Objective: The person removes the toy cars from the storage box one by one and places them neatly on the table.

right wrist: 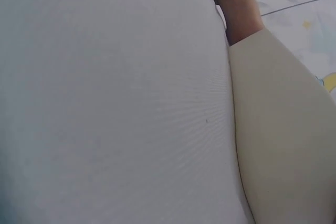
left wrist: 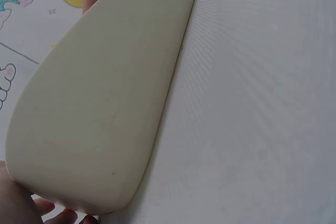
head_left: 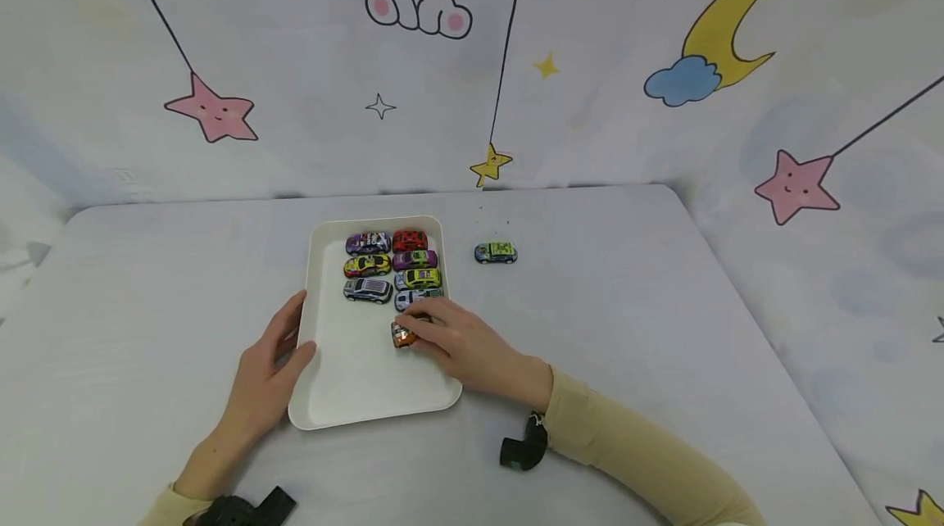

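A white tray (head_left: 354, 370) lies on the table with several small toy cars in two columns toward its far end. My left hand (head_left: 261, 378) holds the tray's left side, the thumb at the rim and the fingers along the outer wall. Over the right part of the tray, my right hand (head_left: 460, 346) pinches an orange toy car (head_left: 402, 335), partly covered by the fingers. Just beyond it sits a silver-blue toy car (head_left: 415, 297). A silver toy car (head_left: 368, 290) is nearest in the left column. The left wrist view shows the tray's outer wall (left wrist: 100, 93).
A green and blue toy car (head_left: 496, 252) stands on the table (head_left: 627, 305), right of the tray. Behind the table rises a wall (head_left: 310, 59) with cartoon drawings. Each wrist carries a black camera; the right one (head_left: 525, 446) hangs over the table.
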A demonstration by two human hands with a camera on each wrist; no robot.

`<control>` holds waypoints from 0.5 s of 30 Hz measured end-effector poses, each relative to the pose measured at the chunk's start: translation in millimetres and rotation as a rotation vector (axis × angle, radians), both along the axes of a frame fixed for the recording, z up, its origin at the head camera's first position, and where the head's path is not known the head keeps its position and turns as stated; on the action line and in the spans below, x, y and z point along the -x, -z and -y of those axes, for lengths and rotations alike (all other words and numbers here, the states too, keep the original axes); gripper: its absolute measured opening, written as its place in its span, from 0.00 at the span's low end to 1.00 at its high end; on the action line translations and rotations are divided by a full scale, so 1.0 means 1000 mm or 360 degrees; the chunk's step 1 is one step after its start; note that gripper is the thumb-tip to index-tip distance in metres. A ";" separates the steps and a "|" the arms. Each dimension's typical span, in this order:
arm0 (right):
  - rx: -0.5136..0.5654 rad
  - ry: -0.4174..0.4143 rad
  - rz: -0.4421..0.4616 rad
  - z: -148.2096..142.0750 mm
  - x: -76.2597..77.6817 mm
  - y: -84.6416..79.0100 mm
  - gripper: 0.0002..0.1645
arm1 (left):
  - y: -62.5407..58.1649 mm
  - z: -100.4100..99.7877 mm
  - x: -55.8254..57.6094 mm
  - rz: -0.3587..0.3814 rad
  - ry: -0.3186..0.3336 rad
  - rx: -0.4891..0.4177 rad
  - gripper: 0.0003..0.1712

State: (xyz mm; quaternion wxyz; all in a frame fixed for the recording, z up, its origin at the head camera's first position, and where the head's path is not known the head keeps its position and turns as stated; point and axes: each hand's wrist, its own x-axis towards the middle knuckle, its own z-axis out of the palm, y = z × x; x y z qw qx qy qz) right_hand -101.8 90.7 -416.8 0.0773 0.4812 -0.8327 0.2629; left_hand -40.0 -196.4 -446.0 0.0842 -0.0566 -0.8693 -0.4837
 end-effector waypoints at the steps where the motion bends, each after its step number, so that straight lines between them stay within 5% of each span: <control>1: 0.0014 0.0005 -0.0013 0.000 0.000 0.000 0.23 | 0.000 0.000 0.000 0.0001 0.0000 0.0001 0.37; 15: 0.0261 0.0201 -0.0042 -0.009 0.004 -0.004 0.24 | 0.001 0.001 0.001 -0.0031 0.0008 0.0006 0.38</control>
